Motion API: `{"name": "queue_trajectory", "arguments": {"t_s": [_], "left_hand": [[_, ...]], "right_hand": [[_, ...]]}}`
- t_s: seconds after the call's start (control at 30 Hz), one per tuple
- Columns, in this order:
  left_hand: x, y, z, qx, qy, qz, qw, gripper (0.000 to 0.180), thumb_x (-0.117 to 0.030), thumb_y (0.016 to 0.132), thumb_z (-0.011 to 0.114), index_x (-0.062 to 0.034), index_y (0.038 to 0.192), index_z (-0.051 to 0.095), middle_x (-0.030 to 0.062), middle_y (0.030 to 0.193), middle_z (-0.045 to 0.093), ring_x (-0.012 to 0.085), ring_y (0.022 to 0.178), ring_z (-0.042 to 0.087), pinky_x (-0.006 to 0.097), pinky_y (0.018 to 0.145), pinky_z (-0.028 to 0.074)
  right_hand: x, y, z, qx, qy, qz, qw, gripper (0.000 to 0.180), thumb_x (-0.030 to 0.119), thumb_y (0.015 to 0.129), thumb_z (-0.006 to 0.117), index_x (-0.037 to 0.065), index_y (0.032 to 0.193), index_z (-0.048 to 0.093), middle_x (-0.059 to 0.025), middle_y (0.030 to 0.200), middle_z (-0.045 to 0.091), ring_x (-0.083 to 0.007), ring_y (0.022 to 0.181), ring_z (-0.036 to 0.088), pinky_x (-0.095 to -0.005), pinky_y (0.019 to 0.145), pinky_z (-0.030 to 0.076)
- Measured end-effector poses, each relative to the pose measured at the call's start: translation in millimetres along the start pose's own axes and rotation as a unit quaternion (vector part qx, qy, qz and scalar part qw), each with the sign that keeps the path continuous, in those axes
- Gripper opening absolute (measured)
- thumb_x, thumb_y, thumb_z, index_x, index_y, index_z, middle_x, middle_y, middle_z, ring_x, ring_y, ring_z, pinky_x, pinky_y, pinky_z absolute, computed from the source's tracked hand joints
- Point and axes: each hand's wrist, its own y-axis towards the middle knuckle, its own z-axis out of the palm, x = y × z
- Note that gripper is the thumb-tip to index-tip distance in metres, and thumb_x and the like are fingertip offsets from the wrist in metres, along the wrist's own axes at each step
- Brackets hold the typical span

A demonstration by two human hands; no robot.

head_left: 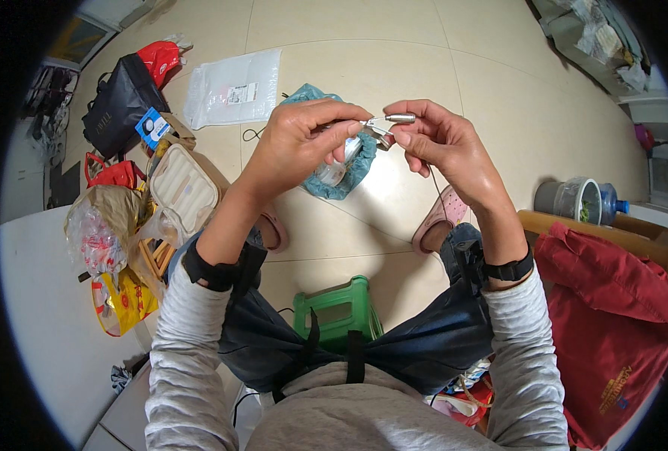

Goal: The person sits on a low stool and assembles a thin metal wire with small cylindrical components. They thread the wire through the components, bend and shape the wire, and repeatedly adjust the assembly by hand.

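Both hands are raised close together above the floor, at the upper middle of the head view. My left hand (300, 139) pinches one end of a small silver metal piece (379, 131) between thumb and forefinger. My right hand (445, 143) is closed on the same piece from the other side. A short silver cylinder (400, 118) lies against its forefinger. From beneath the right fingers a thin dark cord (437, 188) hangs down. Below the hands, a teal cloth bag (349, 179) stands open on the floor with clear plastic inside. My fingers partly hide the metal piece.
A green stool (337, 312) stands between my knees. Bags, a black bag (125, 101) and a cream padded case (183, 188) among them, crowd the left. A white plastic mailer (232, 86) lies ahead. Red cloth (608, 316) and a grey tub (567, 197) are on the right.
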Motion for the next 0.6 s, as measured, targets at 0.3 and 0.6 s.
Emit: {"name": "queue_trajectory", "arguments": {"t_s": [0.3, 0.6], "left_hand": [[1, -2, 7, 0.025, 0.031, 0.031, 0.999, 0.021, -0.004, 0.091, 0.057, 0.0019, 0.109, 0.064, 0.0055, 0.088, 0.063, 0.0068, 0.068, 0.058, 0.02, 0.059, 0.048], [6, 0, -1, -0.024, -0.091, -0.031, 0.995, 0.017, -0.01, 0.093, 0.055, 0.0019, 0.104, 0.061, 0.0067, 0.084, 0.064, 0.0076, 0.063, 0.057, 0.022, 0.06, 0.049]], "right_hand": [[-7, -1, 1, -0.014, 0.011, 0.001, 1.0, 0.028, 0.007, 0.088, 0.064, -0.004, 0.111, 0.053, -0.0063, 0.075, 0.065, -0.0071, 0.056, 0.057, -0.0186, 0.044, 0.043], [-3, -2, -10, -0.025, 0.049, 0.034, 0.998, 0.027, 0.019, 0.093, 0.06, -0.002, 0.109, 0.057, -0.0084, 0.087, 0.067, -0.0096, 0.064, 0.061, -0.0215, 0.054, 0.05]]}}
